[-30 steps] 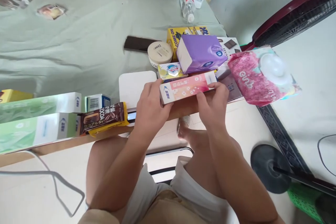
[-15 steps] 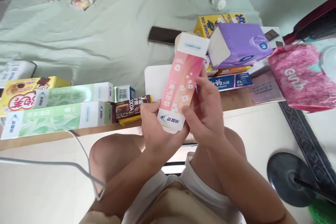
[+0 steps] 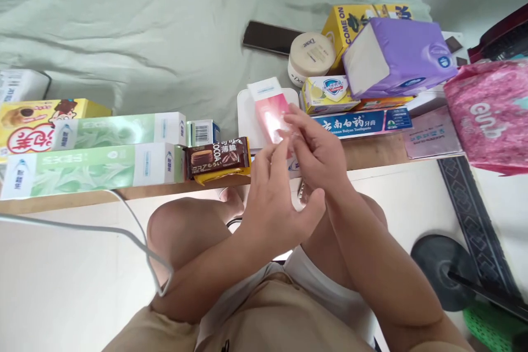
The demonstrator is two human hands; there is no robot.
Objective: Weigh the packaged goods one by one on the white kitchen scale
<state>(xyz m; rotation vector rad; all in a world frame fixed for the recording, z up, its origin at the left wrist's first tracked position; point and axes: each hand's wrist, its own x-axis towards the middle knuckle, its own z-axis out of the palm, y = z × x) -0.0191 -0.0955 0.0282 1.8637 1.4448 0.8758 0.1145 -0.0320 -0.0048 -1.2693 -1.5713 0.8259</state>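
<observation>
A pink and white toothpaste box (image 3: 270,104) lies slanted over a white flat object (image 3: 246,115) near the table's front edge. Its near end is partly hidden behind my hands. My right hand (image 3: 319,151) has its fingers bent and closed at the box's right edge. My left hand (image 3: 278,195) is just left of it, fingers stretched out and thumb spread, fingertips close to the right hand's fingers and the box. To the left is a brown cocoa biscuit pack (image 3: 218,159). A blue toothpaste box (image 3: 363,124) lies to the right.
Green toothpaste boxes (image 3: 94,170) line the left front edge. Behind the hands are a phone (image 3: 270,37), a Dove jar (image 3: 311,55) and a Safeguard soap box (image 3: 328,93). A purple tissue pack (image 3: 406,55) and pink bag (image 3: 489,115) stand right. A cable (image 3: 103,231) hangs at lower left.
The pink toothpaste box has moved down and away from me, onto the white object. My left hand has let go and opened. The view has shifted, showing the jar and soap box.
</observation>
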